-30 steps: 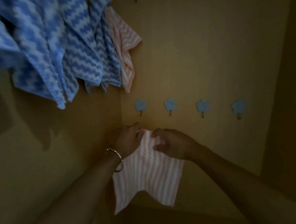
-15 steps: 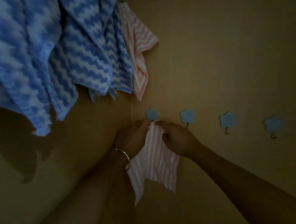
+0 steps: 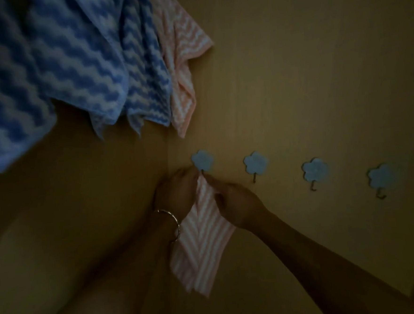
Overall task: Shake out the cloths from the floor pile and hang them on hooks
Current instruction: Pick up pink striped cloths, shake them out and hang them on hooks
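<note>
A pink-and-white striped cloth (image 3: 202,240) hangs down from between my two hands, against the yellow wall. My left hand (image 3: 176,192), with a metal bangle on its wrist, pinches the cloth's top corner from the left. My right hand (image 3: 233,204) pinches the same corner from the right. The corner sits right at the metal hook under the leftmost blue flower-shaped hook (image 3: 202,160) of the lower row. Whether the corner is over the hook is hidden by my fingers.
Three more blue flower hooks (image 3: 255,165), (image 3: 316,171), (image 3: 380,176) run to the right, bare. Several blue zigzag cloths (image 3: 77,67) and a pink striped cloth (image 3: 182,60) hang from an upper row at top left. The wall corner runs beside my left hand. The room is dim.
Both hands have lifted the cloth's top corner up to the leftmost lower hook. The cloth has gathered from spread to a narrow hanging fold. The view has drawn closer to the wall.
</note>
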A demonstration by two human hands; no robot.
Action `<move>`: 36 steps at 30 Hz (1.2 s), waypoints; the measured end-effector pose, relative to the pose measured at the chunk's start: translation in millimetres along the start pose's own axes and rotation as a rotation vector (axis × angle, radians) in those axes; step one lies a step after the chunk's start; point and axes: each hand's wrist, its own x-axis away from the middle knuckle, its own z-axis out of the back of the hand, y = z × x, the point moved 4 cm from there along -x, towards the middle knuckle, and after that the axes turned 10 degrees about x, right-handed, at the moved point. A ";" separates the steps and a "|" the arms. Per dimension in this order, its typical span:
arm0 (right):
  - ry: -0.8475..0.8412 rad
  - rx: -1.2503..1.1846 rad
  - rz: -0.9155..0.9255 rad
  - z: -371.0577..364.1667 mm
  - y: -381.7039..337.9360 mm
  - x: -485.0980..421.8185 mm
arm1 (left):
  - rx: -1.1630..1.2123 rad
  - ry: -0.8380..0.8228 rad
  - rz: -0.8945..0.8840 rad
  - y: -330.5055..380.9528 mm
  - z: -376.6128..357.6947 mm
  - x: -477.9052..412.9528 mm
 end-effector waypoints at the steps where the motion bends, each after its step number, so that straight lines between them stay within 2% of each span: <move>1: 0.005 0.018 0.000 -3.8 0.0 1.7 | 0.020 0.008 0.013 -0.3 -0.5 1.6; 6: -0.076 0.094 -0.026 -25.4 -6.3 12.8 | 0.070 0.058 0.073 -0.1 -10.3 14.3; 9: -0.097 0.104 -0.038 -38.6 -9.9 17.6 | -0.044 0.040 0.114 -0.8 -22.4 26.1; 11: -0.119 0.063 -0.026 -43.7 -14.5 21.6 | -0.179 -0.050 0.073 -0.9 -31.2 35.0; 14: -0.223 0.061 -0.047 -46.5 -19.5 32.0 | -0.138 -0.245 0.177 -2.2 -34.8 49.0; 17: -0.404 0.159 -0.087 -41.8 -23.2 49.1 | -0.154 -0.455 0.296 3.6 -31.7 68.8; 20: -0.614 0.215 -0.093 -31.4 -29.9 70.6 | -0.227 -0.724 0.328 16.0 -22.7 93.3; 23: -0.648 0.174 -0.102 -19.1 -33.5 83.4 | -0.235 -0.855 0.359 33.9 -4.8 114.6; 25: -0.671 0.149 -0.065 -8.0 -42.0 94.2 | -0.215 -0.839 0.354 45.0 7.5 122.6; 30: -0.604 0.119 0.036 22.5 -52.8 135.1 | -0.199 -0.639 0.256 79.5 35.1 131.3; 36: -0.585 0.074 0.016 13.6 -35.9 183.2 | -0.216 -0.599 0.160 118.1 27.1 158.7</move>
